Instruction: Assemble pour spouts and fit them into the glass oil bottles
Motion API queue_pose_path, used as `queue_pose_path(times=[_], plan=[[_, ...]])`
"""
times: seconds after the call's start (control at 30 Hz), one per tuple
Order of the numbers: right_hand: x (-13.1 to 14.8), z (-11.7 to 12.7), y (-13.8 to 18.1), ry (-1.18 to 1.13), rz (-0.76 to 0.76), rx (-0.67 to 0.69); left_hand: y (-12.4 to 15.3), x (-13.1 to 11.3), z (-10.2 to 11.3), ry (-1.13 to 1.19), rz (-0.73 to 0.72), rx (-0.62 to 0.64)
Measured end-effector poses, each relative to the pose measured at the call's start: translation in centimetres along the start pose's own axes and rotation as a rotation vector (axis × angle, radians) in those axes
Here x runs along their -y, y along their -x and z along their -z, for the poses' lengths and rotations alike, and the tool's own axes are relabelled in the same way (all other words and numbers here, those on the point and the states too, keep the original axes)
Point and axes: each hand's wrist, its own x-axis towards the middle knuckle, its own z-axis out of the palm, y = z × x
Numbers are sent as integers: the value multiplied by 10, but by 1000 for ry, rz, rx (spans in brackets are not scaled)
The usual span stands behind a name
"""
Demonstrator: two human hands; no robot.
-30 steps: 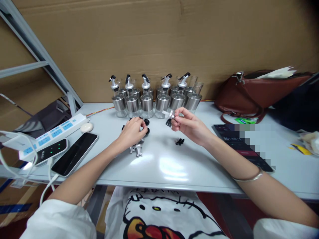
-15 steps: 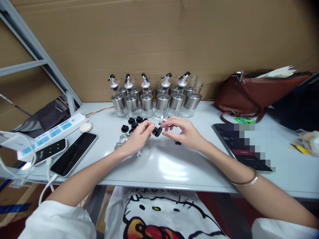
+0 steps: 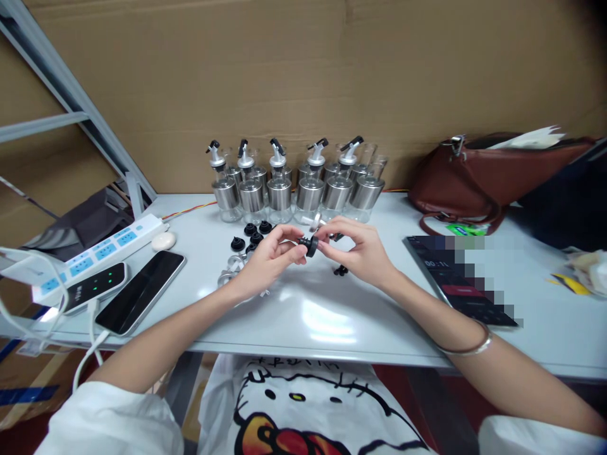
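A black ribbed bottle stopper (image 3: 310, 245) is pinched in the fingertips of my left hand (image 3: 270, 258), its round flange turned toward the right. The fingertips of my right hand (image 3: 358, 246) touch the flange. A silver pourer top (image 3: 315, 222) sticks out beyond my right fingers, which are closed around it; most of it is hidden by the hand. Several black stoppers (image 3: 250, 229) lie beside my left hand. Silver pourer parts (image 3: 228, 276) are partly covered by my left wrist. Small black pieces (image 3: 340, 270) lie under my right hand.
Glass and steel bottles (image 3: 279, 193) stand in rows at the back; the front ones carry pourers. A power strip (image 3: 102, 253) and a phone (image 3: 142, 294) lie at left. A tablet (image 3: 441, 272) and a brown handbag (image 3: 474, 174) are at right.
The stopper has moved slightly right and up and tilted, its flange now facing my right hand. My left fingers have shifted along it. The pourer top has moved a little with my right hand.
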Motion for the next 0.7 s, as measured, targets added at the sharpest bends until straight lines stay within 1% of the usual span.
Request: queue_pose_path(times=[0.1, 0.23, 0.33, 0.4, 0.47, 0.57, 0.63, 0.7], plan=[[0, 0, 0, -1, 5, 15, 1, -1, 0, -26, 0, 26], [-1, 0, 0, 14, -21, 53, 1, 1, 1, -83, -5, 8], [-1, 0, 0, 22, -31, 62, 0, 2, 1, -91, -36, -14], [-2, 0, 0, 21, -43, 34, -1, 4, 3, -86, -82, -63], [-3, 1, 1, -8, -72, -26, -3, 5, 5, -71, -140, -146], [-5, 1, 3, -127, -140, -104, -6, 7, 9, -73, -203, -272], [-6, 1, 4, -174, -163, -102, -7, 8, 10, -98, -220, -313], [-6, 0, 6, -133, -154, -55, -7, 8, 11, -115, -222, -310]])
